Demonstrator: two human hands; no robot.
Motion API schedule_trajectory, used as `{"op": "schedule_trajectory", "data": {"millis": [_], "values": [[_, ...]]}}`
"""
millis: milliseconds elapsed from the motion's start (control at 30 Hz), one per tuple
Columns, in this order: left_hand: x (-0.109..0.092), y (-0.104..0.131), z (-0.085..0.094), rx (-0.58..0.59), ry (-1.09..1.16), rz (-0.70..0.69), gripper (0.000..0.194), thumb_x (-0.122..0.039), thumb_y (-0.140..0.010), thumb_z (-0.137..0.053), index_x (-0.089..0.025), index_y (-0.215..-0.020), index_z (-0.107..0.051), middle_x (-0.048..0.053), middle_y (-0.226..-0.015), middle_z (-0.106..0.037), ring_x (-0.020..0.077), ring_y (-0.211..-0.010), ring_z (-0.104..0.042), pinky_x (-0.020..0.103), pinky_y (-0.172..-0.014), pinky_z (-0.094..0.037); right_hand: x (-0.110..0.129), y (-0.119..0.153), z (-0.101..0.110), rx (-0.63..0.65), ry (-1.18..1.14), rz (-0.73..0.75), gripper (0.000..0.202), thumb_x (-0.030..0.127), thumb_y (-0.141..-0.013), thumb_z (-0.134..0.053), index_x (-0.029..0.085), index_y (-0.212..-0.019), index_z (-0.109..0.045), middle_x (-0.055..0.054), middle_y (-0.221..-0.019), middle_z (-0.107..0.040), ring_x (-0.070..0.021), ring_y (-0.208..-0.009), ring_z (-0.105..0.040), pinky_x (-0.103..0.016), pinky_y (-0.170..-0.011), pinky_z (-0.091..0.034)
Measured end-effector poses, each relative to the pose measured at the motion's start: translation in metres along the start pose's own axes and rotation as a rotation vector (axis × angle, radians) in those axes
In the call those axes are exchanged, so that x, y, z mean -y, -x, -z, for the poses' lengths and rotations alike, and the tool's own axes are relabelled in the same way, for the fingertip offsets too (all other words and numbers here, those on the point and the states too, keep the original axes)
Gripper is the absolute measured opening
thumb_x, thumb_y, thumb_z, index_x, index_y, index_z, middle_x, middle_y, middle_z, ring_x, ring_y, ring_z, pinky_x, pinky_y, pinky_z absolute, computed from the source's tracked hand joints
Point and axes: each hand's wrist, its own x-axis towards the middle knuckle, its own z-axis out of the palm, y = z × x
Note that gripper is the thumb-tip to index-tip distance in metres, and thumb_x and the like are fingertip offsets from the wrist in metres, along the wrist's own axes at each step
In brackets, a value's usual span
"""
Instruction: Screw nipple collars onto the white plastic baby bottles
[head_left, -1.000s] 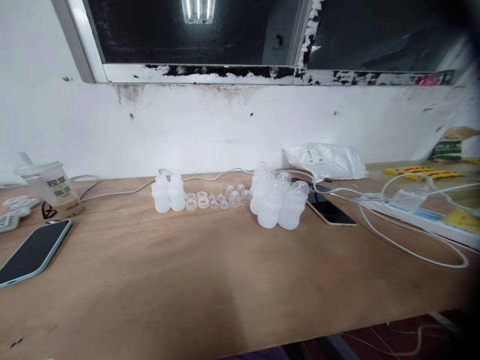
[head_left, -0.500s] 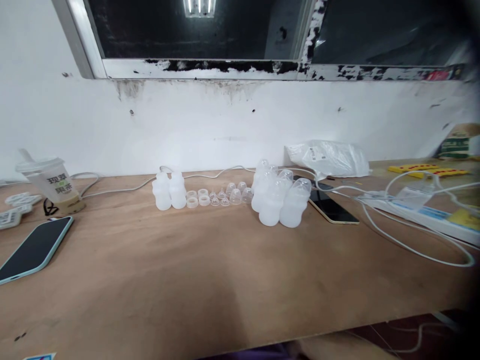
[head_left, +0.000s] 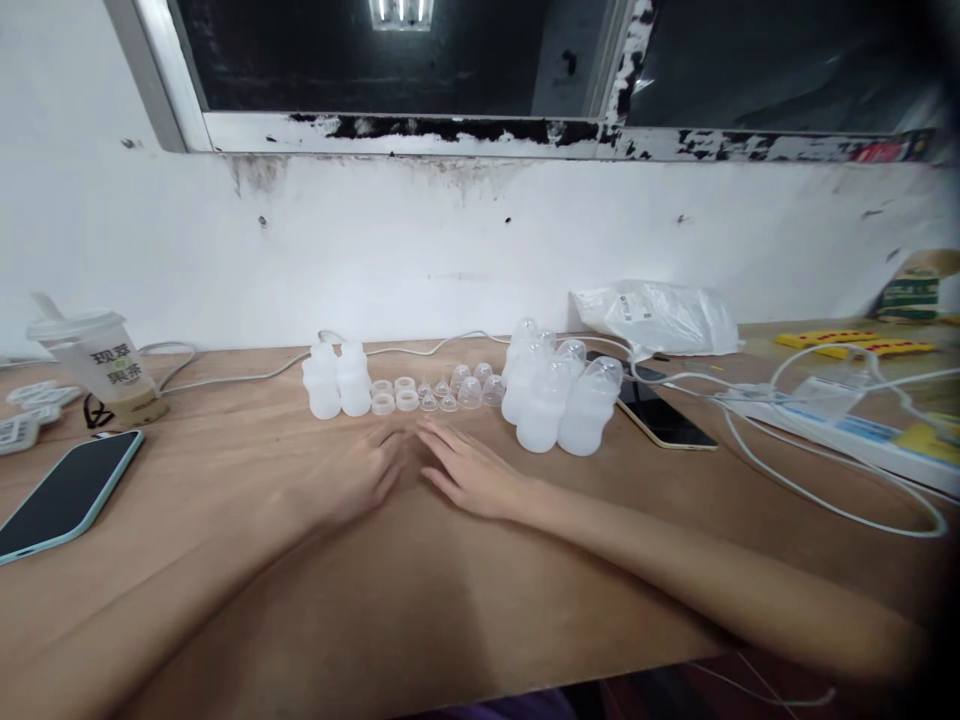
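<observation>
My left hand (head_left: 369,470) and my right hand (head_left: 471,472) rest on the wooden table, fingertips nearly meeting. Both have their fingers stretched out and hold nothing; the left is slightly blurred. Just beyond them stand two white baby bottle bodies (head_left: 323,385) without tops. To their right lie several collar rings (head_left: 383,403), clear bottle teats (head_left: 448,401) and clear dome caps (head_left: 471,392) in short rows. A group of several capped baby bottles (head_left: 543,412) stands upright, beyond and to the right of my right hand.
A phone (head_left: 69,492) and a drink cup (head_left: 112,365) with a straw are at the left. On the right lie another phone (head_left: 664,415), a plastic bag (head_left: 660,318), a power strip (head_left: 847,435) and looping white cables (head_left: 847,512). A wall closes off the back.
Both hands have come into view from the near side and reached to the middle of the table. The bottles and loose parts have stayed in place.
</observation>
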Motion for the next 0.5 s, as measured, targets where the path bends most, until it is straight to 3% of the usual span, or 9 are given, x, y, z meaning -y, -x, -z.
{"op": "schedule_trajectory", "data": {"millis": [67,133,233,367,500], "values": [[0.018,-0.036,-0.012,0.055,-0.015,-0.052,0.037,-0.032,-0.079,-0.040,-0.019,-0.114,-0.048,0.005,-0.122,-0.048,0.0192,-0.107,-0.048,0.031,-0.092,-0.038,-0.024,-0.021,-0.024,0.026,0.044,-0.006,0.048,0.032,-0.082,-0.037,0.005,-0.122,-0.039,-0.018,-0.128,-0.038,-0.0256,-0.121,-0.030,-0.042,-0.098,-0.029],[0.034,-0.050,-0.023,0.150,-0.074,-0.086,0.043,-0.032,-0.082,-0.034,-0.015,-0.121,-0.040,0.008,-0.128,-0.041,0.0195,-0.114,-0.042,0.032,-0.096,-0.033,-0.038,-0.029,-0.037,0.067,0.040,-0.017,0.049,0.032,-0.084,-0.032,0.003,-0.123,-0.038,-0.018,-0.130,-0.035,-0.0248,-0.123,-0.028,-0.041,-0.100,-0.027],[0.047,-0.046,-0.033,0.129,-0.091,-0.026,0.044,-0.031,-0.084,-0.028,-0.013,-0.122,-0.039,0.008,-0.128,-0.040,0.0181,-0.116,-0.039,0.032,-0.098,-0.031,-0.041,-0.027,-0.039,0.067,0.038,0.025,0.047,0.030,-0.085,-0.029,0.005,-0.124,-0.038,-0.015,-0.130,-0.036,-0.0219,-0.122,-0.030,-0.037,-0.102,-0.025],[0.049,-0.037,-0.034,0.106,-0.067,-0.022,0.042,-0.030,-0.083,-0.028,-0.014,-0.120,-0.043,0.007,-0.126,-0.044,0.0174,-0.115,-0.041,0.032,-0.097,-0.033,-0.037,-0.024,-0.035,-0.006,0.043,0.019,0.038,0.025,-0.083,-0.035,0.011,-0.116,-0.048,-0.013,-0.120,-0.047,-0.0216,-0.114,-0.041,-0.037,-0.095,-0.032],[0.050,-0.044,-0.037,0.038,-0.095,-0.024,0.038,-0.025,-0.080,-0.033,-0.015,-0.115,-0.047,0.007,-0.123,-0.047,0.0182,-0.110,-0.046,0.032,-0.094,-0.037,-0.048,-0.037,-0.037,-0.191,-0.066,-0.161,0.042,0.022,-0.080,-0.040,0.011,-0.121,-0.037,-0.009,-0.090,-0.061,-0.0180,-0.083,-0.055,-0.032,-0.076,-0.042]]}}
